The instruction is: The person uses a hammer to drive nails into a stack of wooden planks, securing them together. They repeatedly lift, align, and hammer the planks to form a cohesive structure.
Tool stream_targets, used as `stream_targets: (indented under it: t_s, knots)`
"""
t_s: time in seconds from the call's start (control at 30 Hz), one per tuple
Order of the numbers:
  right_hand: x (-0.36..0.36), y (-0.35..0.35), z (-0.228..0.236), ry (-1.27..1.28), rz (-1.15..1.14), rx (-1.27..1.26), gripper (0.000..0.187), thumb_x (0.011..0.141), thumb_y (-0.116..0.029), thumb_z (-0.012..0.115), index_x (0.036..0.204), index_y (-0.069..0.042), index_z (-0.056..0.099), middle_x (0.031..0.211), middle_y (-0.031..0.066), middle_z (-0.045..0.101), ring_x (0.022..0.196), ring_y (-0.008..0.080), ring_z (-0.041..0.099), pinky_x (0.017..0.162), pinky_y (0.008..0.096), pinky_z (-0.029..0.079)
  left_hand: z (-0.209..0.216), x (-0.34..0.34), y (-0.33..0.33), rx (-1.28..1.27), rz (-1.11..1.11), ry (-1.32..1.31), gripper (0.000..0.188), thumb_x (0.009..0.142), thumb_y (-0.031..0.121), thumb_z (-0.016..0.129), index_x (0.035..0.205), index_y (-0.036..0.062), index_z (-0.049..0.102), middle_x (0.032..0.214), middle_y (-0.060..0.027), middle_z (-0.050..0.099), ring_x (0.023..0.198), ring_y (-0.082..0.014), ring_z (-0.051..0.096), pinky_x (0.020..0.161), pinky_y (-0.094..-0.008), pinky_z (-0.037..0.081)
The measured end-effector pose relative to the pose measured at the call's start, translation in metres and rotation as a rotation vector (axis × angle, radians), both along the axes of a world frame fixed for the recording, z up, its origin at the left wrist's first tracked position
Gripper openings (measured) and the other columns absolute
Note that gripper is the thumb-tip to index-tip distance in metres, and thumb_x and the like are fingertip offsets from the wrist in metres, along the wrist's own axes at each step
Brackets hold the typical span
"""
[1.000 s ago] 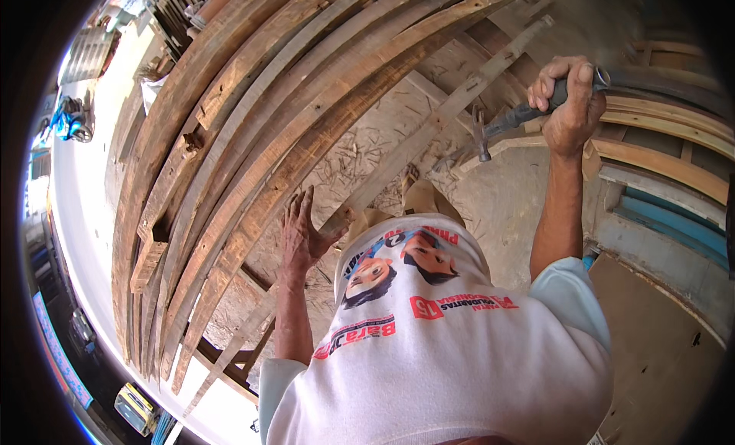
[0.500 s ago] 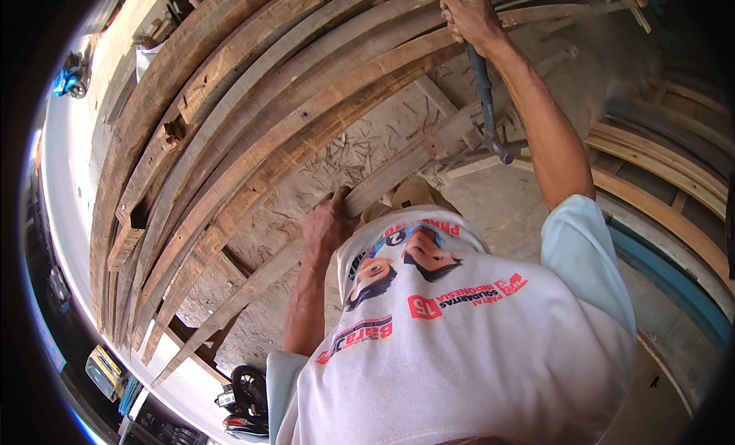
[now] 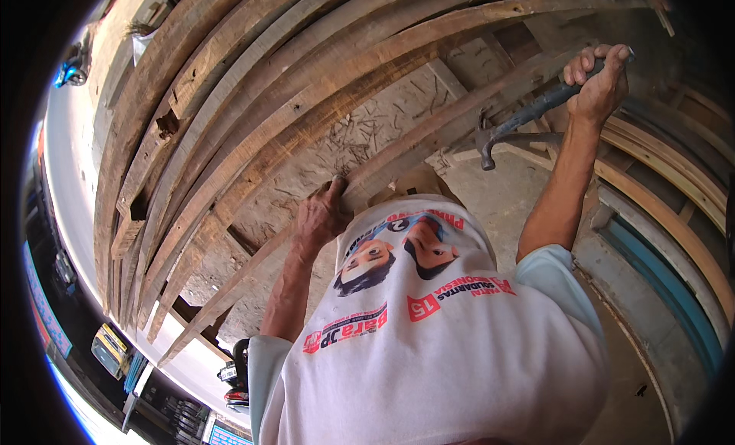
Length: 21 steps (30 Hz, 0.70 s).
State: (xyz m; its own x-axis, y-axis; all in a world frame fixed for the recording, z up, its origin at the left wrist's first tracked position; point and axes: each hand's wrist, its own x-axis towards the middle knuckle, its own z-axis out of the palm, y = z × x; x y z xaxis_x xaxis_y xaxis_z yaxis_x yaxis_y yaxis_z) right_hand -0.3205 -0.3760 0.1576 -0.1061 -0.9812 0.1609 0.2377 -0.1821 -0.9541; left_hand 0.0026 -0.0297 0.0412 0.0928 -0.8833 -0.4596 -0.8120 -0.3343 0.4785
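Hammer [image 3: 528, 117] and right hand [image 3: 597, 85] are shifted rightward from the earlier frame; the handle is wrapped by fully curled fingers. One long plank [image 3: 425, 143], slanting across in front of the body, is gripped by the left hand [image 3: 323, 214], fingers bent over its edge. Judged risks: left knuckles could be struck through a mis-aimed swing; the plank could be twisted loose by an off-centre blow, being held one-handed.
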Motion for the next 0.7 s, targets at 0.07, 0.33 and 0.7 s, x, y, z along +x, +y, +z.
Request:
stream_targets:
  t_s: [0.07, 0.33, 0.7]
  knots:
    - [-0.001, 0.010, 0.001, -0.048, -0.007, -0.023, 0.045, 0.101, -0.050, 0.065, 0.088, -0.009, 0.052, 0.066, 0.0043, 0.050, 0.048, 0.0115, 0.047, 0.045, 0.0289, 0.041, 0.000, -0.002, 0.005, -0.032, -0.008, 0.025, 0.054, 0.075, 0.017, 0.075, 0.127, 0.0101, 0.061, 0.103, -0.0239, 0.070, 0.094, -0.0438, 0.070, 0.078, -0.0494, 0.056]
    - [0.051, -0.044, -0.007, 0.285, 0.150, 0.030, 0.041, 0.102, -0.041, 0.067, 0.085, -0.006, 0.055, 0.067, 0.0037, 0.051, 0.052, 0.0127, 0.049, 0.049, 0.0319, 0.043, 0.004, 0.004, -0.010, 0.112, 0.074, 0.053, 0.052, 0.077, 0.023, 0.076, 0.125, 0.0085, 0.062, 0.104, -0.0224, 0.072, 0.098, -0.0408, 0.071, 0.081, -0.0493, 0.055]
    - [0.211, 0.103, -0.038, 1.046, 1.055, -0.534, 0.030, 0.097, -0.023, 0.067, 0.108, 0.004, 0.062, 0.082, 0.0288, 0.072, 0.076, 0.0373, 0.077, 0.065, 0.0463, 0.062, 0.001, 0.000, -0.012, 0.099, 0.091, -0.012, 0.050, 0.080, 0.031, 0.077, 0.124, 0.0107, 0.064, 0.107, -0.0178, 0.073, 0.101, -0.0388, 0.071, 0.084, -0.0485, 0.056]
